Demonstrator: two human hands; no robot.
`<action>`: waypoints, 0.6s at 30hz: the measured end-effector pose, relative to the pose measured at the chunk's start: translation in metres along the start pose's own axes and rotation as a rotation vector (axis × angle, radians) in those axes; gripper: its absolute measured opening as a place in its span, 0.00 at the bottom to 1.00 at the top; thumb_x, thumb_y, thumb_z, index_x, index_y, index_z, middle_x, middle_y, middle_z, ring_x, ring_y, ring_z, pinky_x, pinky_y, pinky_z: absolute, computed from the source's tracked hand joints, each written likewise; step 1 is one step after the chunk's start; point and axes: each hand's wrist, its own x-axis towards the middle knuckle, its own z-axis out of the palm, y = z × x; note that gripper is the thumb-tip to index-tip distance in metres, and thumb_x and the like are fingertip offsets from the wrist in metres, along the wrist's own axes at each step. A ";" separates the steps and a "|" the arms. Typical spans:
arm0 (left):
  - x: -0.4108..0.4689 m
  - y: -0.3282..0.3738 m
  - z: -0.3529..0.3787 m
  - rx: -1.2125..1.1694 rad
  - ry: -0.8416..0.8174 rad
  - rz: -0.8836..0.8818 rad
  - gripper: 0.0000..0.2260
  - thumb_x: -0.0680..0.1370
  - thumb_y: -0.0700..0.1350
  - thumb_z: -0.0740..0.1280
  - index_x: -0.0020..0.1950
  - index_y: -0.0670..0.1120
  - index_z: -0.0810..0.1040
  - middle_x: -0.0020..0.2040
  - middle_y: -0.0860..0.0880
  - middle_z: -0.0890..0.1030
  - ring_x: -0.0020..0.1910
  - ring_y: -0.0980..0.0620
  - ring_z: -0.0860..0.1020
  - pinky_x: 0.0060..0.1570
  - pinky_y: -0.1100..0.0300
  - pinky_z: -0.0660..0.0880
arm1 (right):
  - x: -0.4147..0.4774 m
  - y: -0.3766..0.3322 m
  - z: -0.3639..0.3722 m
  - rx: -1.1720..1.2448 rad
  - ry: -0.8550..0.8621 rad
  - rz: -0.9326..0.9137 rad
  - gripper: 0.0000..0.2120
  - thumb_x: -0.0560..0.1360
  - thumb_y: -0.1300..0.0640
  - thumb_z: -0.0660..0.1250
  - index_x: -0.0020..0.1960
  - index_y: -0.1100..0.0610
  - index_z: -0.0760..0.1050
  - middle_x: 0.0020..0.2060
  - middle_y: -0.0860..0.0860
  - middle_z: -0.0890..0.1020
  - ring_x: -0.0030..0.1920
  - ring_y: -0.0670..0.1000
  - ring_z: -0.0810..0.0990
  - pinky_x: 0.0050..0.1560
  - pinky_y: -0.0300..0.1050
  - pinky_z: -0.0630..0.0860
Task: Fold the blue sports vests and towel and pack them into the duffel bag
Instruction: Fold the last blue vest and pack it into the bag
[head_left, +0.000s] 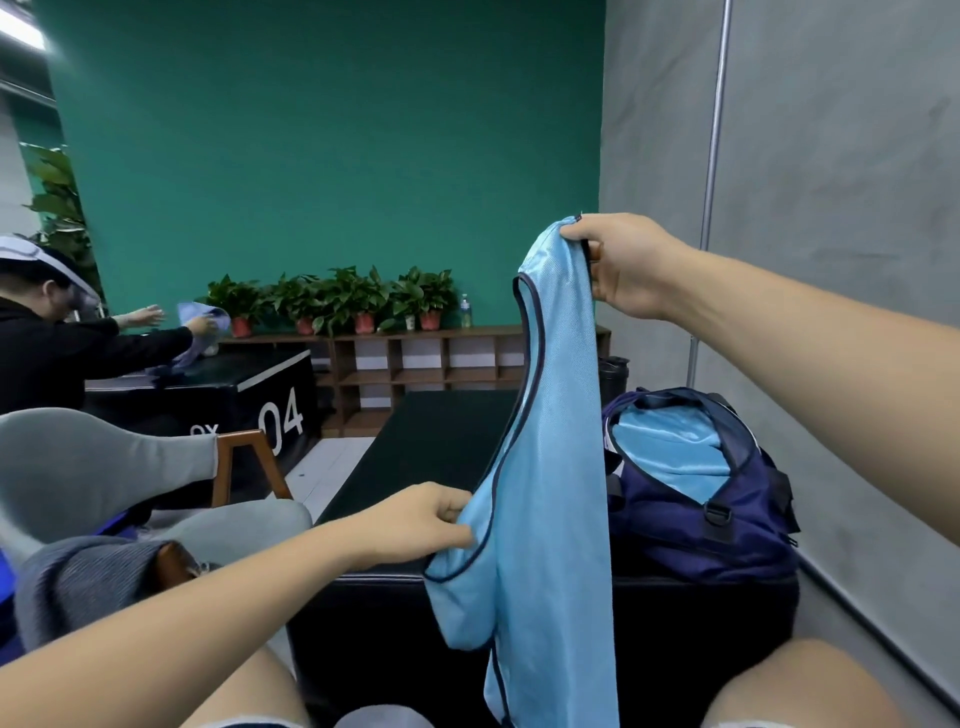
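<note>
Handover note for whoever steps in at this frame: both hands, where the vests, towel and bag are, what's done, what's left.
Right hand pinches the top of a blue vest, held high; left hand pinches its edge lower down. The vest hangs unfolded above the black bench.
The duffel bag stands open on the bench, right side, with light blue fabric already inside.
Done: apparently one piece packed.
Left: fold and pack this vest; the towel, possibly the grey-blue cloth at lower left.
</note>
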 end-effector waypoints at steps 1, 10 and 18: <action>-0.004 -0.007 -0.004 0.012 0.018 -0.006 0.07 0.74 0.42 0.68 0.49 0.50 0.84 0.45 0.53 0.87 0.42 0.55 0.80 0.52 0.53 0.77 | 0.000 0.000 -0.002 0.002 0.006 -0.004 0.04 0.84 0.58 0.66 0.58 0.56 0.75 0.43 0.52 0.81 0.41 0.50 0.82 0.44 0.44 0.81; -0.037 -0.051 -0.053 0.159 0.185 -0.091 0.05 0.81 0.53 0.70 0.55 0.54 0.81 0.48 0.50 0.86 0.43 0.57 0.78 0.54 0.55 0.74 | 0.003 -0.002 -0.016 0.044 0.065 -0.024 0.02 0.83 0.60 0.66 0.55 0.57 0.76 0.43 0.52 0.81 0.41 0.52 0.81 0.45 0.45 0.81; -0.055 -0.054 -0.109 0.492 0.453 0.025 0.12 0.78 0.43 0.76 0.45 0.60 0.78 0.44 0.62 0.82 0.45 0.64 0.79 0.44 0.67 0.71 | 0.007 0.002 -0.018 0.057 0.075 -0.022 0.04 0.83 0.60 0.66 0.54 0.58 0.79 0.46 0.53 0.83 0.44 0.53 0.83 0.49 0.49 0.82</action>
